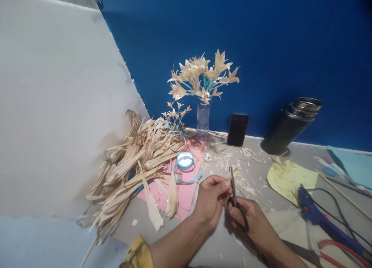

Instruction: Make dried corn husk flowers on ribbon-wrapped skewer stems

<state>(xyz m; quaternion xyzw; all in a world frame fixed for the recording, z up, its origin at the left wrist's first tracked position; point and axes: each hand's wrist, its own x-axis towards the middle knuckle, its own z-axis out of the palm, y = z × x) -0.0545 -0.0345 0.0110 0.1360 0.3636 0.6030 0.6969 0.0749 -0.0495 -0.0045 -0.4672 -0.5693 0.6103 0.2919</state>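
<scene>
My right hand (252,218) is closed around the black handles of a small pair of scissors (233,186), whose blades point up and stand almost together. Right beside the blades, my left hand (213,198) pinches thumb against fingers; what is between the fingertips is too small to make out. Behind both hands, pale cut scraps (244,182) of dried corn husk litter the table. A heap of dried corn husks (124,167) lies to the left, with two loose husk pieces (172,196) on pink paper (186,200) nearer my left hand.
A roll of light blue ribbon (185,160) rests on the pink paper. Husk flowers (200,74) stand in a clear vase (202,121) by the blue wall. Further right are a phone (237,129), a dark flask (290,126), yellow paper (287,179), a blue glue gun (322,221) and red-handled pliers (343,246).
</scene>
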